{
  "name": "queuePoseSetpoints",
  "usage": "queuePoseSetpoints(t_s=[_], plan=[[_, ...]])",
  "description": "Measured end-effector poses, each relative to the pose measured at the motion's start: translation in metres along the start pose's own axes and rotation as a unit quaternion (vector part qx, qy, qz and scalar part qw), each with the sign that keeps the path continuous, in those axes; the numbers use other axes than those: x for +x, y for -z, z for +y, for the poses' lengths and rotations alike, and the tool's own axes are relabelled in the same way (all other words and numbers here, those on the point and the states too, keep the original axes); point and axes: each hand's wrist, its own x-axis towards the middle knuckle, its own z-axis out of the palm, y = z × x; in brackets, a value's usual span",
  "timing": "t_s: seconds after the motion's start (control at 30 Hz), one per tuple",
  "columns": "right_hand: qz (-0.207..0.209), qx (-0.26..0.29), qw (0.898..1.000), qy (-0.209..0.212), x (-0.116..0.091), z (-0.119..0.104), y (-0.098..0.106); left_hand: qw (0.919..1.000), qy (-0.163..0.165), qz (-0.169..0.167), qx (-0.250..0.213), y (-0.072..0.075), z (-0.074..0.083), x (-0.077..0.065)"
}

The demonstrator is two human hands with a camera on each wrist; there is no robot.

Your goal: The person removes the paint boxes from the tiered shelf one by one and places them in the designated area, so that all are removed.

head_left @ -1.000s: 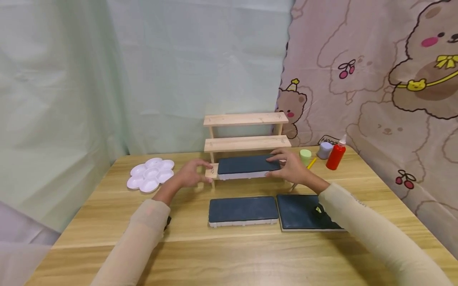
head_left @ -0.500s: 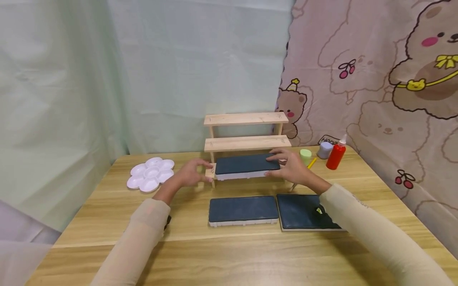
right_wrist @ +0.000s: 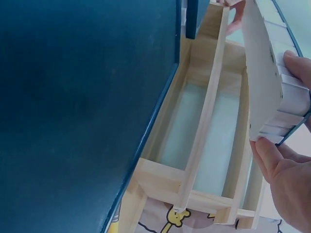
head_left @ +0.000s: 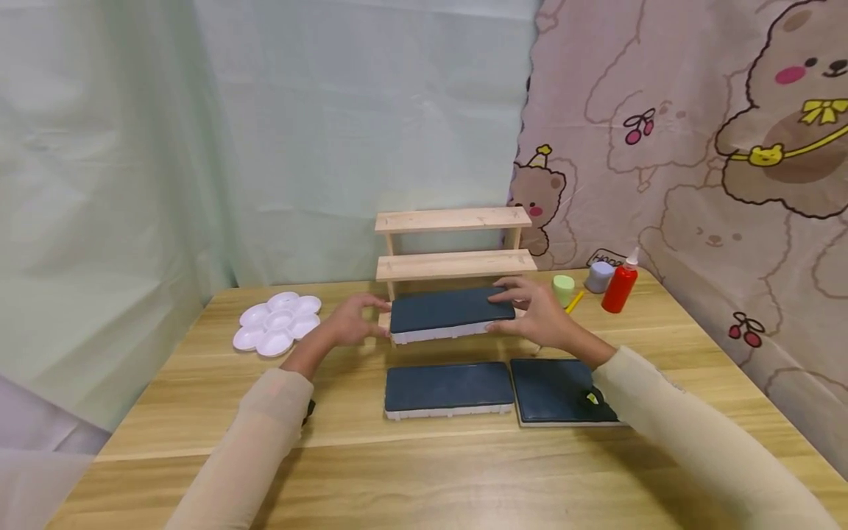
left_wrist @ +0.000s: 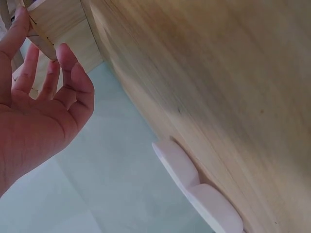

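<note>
A three-step wooden stand point(head_left: 457, 265) stands on the table. My right hand point(head_left: 539, 316) grips the right end of a long white box with a dark blue lid point(head_left: 450, 309), thumb in front and fingers over the lid. In the right wrist view the box point(right_wrist: 265, 73) is tilted, apart from the stand's boards, its white underside showing. My left hand point(head_left: 351, 320) holds the left end of the lowest board point(head_left: 384, 322); in the left wrist view its fingers point(left_wrist: 51, 77) touch that board's end. A second such box point(head_left: 450, 386) lies in front of the stand.
Right of the second box lies a wider dark-lidded box point(head_left: 563, 390), partly under my right forearm. A white flower-shaped palette point(head_left: 278, 322) is at the left. Back right are a red bottle point(head_left: 619, 287), a purple jar point(head_left: 599, 277), a green jar point(head_left: 563, 288) and a yellow stick point(head_left: 575, 302).
The held box has slid left and toward me, and its left end has swung lower over the board's left end. Both hands have kept nearly the same places.
</note>
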Motion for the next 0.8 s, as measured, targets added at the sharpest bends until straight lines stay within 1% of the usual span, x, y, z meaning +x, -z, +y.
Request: queuePoseSetpoints(t_s=[0.17, 0.3, 0.53, 0.67, 0.8], plan=[[-0.001, 0.003, 1.0, 0.006, -0.004, -0.005, 0.002, 1.0, -0.002, -0.001, 0.001, -0.001, 0.0, 0.0], [0.003, -0.002, 1.0, 0.009, -0.007, -0.009, 0.003, 1.0, 0.005, -0.001, 0.003, 0.0, 0.001, 0.0], [0.014, 0.003, 1.0, 0.023, -0.013, -0.012, 0.003, 0.9999, -0.002, -0.001, 0.015, 0.0, 0.0, 0.002], [0.017, 0.003, 0.999, 0.034, -0.016, -0.014, 0.003, 0.9999, 0.003, -0.001, 0.017, 0.0, 0.0, 0.002], [0.016, 0.004, 0.999, 0.034, -0.02, -0.019, 0.003, 0.9999, 0.004, -0.001, 0.016, 0.0, 0.0, 0.001]])
